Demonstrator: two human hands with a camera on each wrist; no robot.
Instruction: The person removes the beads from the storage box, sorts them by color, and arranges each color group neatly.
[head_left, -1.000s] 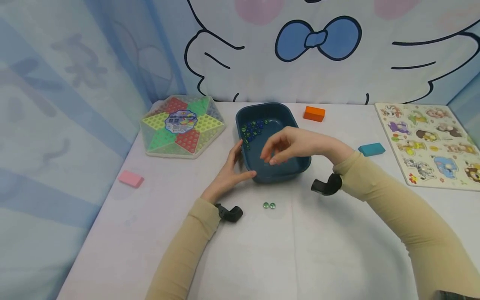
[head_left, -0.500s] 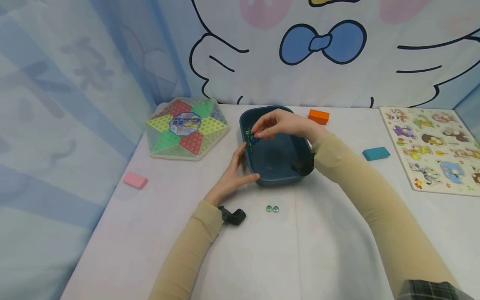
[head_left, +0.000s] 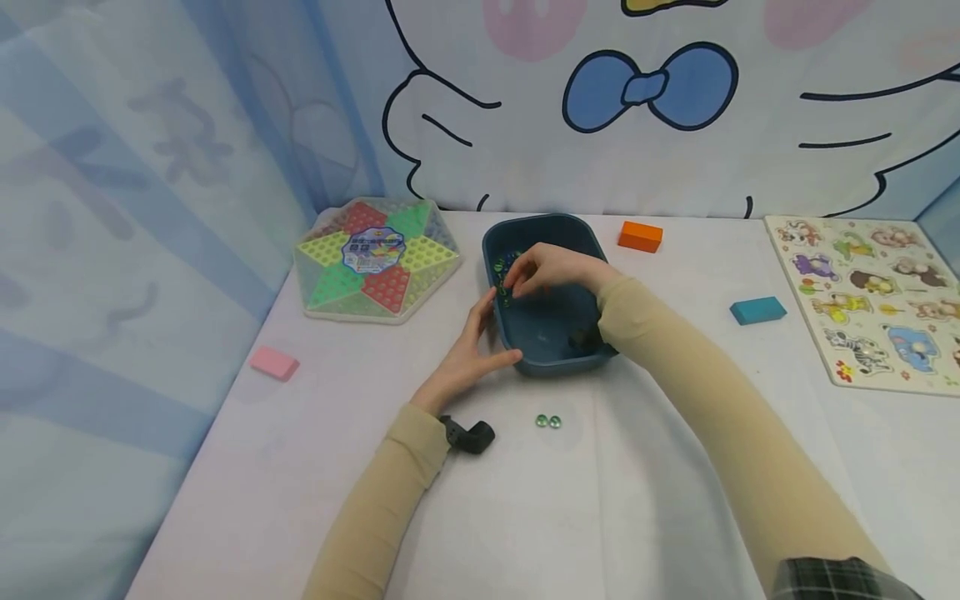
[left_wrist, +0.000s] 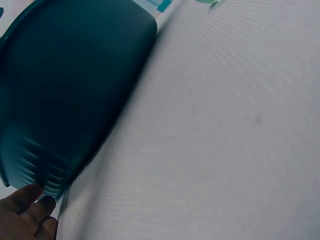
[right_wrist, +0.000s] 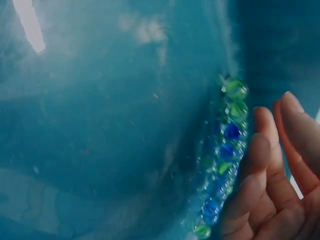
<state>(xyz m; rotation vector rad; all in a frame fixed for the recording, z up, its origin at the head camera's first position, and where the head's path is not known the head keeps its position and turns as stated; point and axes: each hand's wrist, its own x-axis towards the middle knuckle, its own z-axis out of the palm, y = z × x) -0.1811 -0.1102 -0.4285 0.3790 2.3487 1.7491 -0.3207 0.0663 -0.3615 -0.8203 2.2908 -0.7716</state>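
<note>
A dark blue plastic basin point(head_left: 555, 365) stands tilted by its left side on the white table. Blue and green glass marbles point(right_wrist: 231, 131) line up along one inner wall. My right hand point(head_left: 557, 268) is down inside the basin beside them, fingers loosely bent. In the right wrist view its thumb stands apart from the fingers point(right_wrist: 257, 155), with no marble between them. My left hand point(head_left: 467, 367) spans the basin's near left corner, fingertips at the left side and thumb at the front. The left wrist view shows those fingertips against the outer wall point(left_wrist: 75, 85).
Two green marbles point(head_left: 548, 422) lie in front of the basin. A hexagonal checkers box point(head_left: 330, 287) is at the left, with a pink block point(head_left: 274, 363) nearer me. Orange point(head_left: 640, 237) and teal point(head_left: 757, 310) blocks and an animal puzzle board point(head_left: 892, 375) are to the right.
My right hand has moved left across the basin and lowered to the marbles. My left hand stays at the corner. The head view has shifted slightly.
</note>
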